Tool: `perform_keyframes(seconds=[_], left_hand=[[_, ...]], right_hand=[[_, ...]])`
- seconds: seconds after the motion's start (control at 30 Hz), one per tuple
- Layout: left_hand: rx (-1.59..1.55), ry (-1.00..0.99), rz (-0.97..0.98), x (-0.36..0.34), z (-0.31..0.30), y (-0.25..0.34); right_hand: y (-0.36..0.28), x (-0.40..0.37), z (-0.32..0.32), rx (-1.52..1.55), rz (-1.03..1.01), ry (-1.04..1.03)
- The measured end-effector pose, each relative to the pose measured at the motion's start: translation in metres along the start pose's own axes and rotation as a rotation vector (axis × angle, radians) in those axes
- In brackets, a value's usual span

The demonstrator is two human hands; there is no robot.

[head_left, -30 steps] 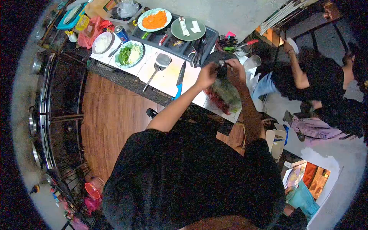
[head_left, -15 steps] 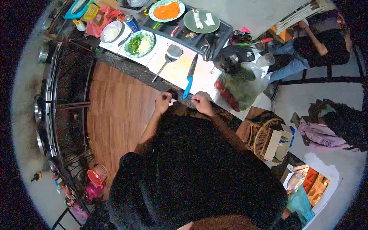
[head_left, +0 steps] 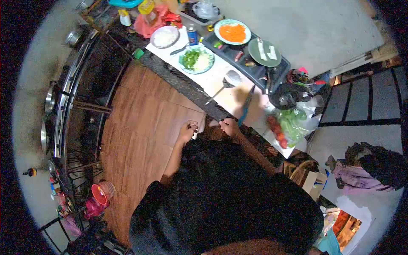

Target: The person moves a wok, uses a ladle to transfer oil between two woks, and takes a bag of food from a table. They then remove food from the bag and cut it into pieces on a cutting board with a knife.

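My left hand is in front of my body, just short of the table edge, with its fingers curled together. A small white patch shows beside its fingertips; I cannot make out what it is. My right hand is closed close to the table edge, near the handle of a blue-handled knife. Whatever its fingers may hold is hidden. The knife lies on the white table top, and a metal spatula rests to its left.
A plate of chopped greens, a bowl of white food and a plate of orange shreds stand at the back. A green plate sits on a grey tray. Bagged vegetables lie at right.
The view has shifted, so the table appears further right and more tilted. Both hands remain curled in front of my body and appear lower. The person at upper right is out of view.
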State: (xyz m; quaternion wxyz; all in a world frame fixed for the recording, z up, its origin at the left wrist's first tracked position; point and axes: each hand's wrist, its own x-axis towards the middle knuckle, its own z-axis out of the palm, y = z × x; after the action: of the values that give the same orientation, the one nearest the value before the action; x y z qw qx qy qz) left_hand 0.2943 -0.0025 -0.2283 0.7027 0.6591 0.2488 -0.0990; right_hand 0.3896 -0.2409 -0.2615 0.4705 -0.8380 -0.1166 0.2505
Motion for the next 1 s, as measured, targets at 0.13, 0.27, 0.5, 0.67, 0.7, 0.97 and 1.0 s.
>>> perform_keyframes(seconds=[0.13, 0.27, 0.5, 0.67, 0.7, 0.97, 1.0], left_hand=[[-0.007, 0.051, 0.015, -0.012, -0.066, 0.013], [0.012, 0.176, -0.106, -0.025, -0.145, 0.027], [-0.108, 0.380, -0.082, -0.049, -0.239, 0.040], [-0.288, 0.543, -0.086, -0.050, -0.265, 0.017], [-0.299, 0.563, -0.085, -0.047, -0.268, 0.009], [-0.472, 0.702, -0.130, -0.017, -0.293, 0.028], [-0.525, 0.698, -0.131, -0.014, -0.302, 0.036]], right_hand=[[0.001, 0.013, 0.055, 0.352, 0.061, -0.087], [-0.032, 0.060, 0.103, 0.592, 0.103, -0.208], [-0.084, 0.140, 0.157, 1.205, 0.192, -0.599], [-0.125, 0.168, 0.173, 0.879, 0.126, -0.425], [-0.143, 0.174, 0.174, 0.734, 0.163, -0.413], [-0.149, 0.354, 0.225, 0.441, -0.140, -0.431], [-0.163, 0.362, 0.231, 0.505, -0.079, -0.490]])
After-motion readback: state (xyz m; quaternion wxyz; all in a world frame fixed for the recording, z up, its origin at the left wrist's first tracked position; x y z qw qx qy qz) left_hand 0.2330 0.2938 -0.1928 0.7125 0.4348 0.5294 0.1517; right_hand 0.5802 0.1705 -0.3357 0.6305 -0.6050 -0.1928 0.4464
